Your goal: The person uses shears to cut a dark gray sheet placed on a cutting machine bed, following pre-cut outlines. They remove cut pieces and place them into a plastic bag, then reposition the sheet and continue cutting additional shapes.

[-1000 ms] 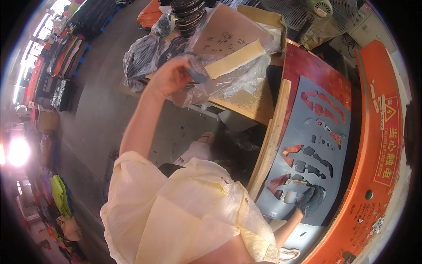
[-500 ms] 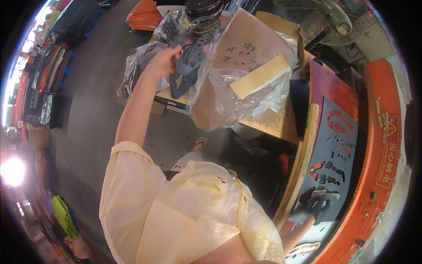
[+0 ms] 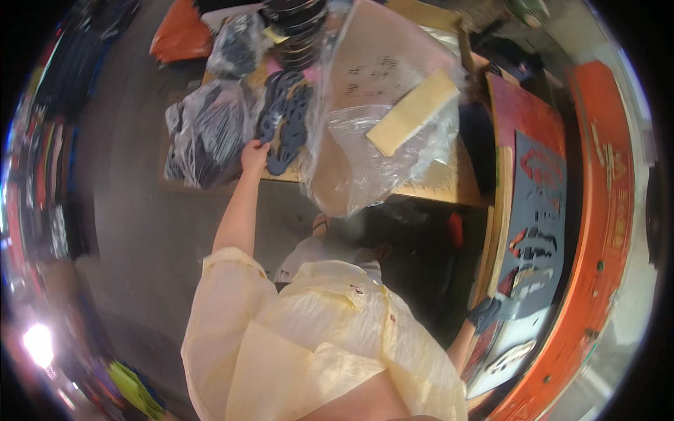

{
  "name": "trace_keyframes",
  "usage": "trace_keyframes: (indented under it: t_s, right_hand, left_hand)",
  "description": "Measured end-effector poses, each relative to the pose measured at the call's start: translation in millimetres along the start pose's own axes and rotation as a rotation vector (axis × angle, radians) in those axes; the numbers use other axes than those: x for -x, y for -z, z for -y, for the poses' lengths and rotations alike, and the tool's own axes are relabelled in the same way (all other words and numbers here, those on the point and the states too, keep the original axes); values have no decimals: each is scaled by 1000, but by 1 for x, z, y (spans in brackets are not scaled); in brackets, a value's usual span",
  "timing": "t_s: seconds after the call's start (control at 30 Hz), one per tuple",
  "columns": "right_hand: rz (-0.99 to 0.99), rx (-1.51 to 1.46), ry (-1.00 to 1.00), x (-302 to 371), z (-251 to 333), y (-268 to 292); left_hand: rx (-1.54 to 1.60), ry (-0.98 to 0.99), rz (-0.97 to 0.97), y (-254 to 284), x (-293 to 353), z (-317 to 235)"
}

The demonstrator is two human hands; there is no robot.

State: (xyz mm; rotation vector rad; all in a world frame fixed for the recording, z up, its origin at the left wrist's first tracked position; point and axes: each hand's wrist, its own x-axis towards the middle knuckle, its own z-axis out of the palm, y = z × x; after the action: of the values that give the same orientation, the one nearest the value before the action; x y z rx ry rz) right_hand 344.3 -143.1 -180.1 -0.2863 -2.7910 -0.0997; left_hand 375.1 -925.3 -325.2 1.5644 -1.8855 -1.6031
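My bare left hand [image 3: 255, 156] is at the near end of some dark grey cut-out pieces [image 3: 289, 133] on the worktable. Its fingers are pinched together on the tip of the left piece. On the right, my right hand [image 3: 484, 315] wears a dark glove and grips the near left corner of a grey sheet [image 3: 551, 242], slightly blurred. Shaped holes run along the sheet, with red showing through some of them. Near the glove, a shoe-shaped cutting die [image 3: 531, 278] lies on the sheet. A second light-coloured die [image 3: 511, 357] rests on a white board [image 3: 495, 375].
Clear plastic bags of dark pieces [image 3: 214, 133] lie left of the cut-outs. A large plastic bag with a tan sheet and a yellow card strip [image 3: 413, 112] covers the table's middle. Black rolls [image 3: 295, 28] stand behind. An orange machine beam [image 3: 609, 189] borders the right side.
My left hand has come down and nearer, from above the cut-out pieces to their near end. My right hand has moved off the die to the sheet's corner. The view has shifted.
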Motion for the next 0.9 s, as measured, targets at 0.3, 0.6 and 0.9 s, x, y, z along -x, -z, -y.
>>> trace_keyframes:
  t_s: [0.3, 0.6, 0.9]
  right_hand:
    - [127, -15, -286, -3, 67, 61]
    - [1, -641, -664, -12, 7, 111]
    - [-81, -124, -598, -128, -177, 75]
  left_hand:
    - [-42, -668, -71, -48, 79, -65]
    - [-93, -1196, 1145, -252, 354, -182]
    - [-507, -1634, 1307, -366, 493, -190]
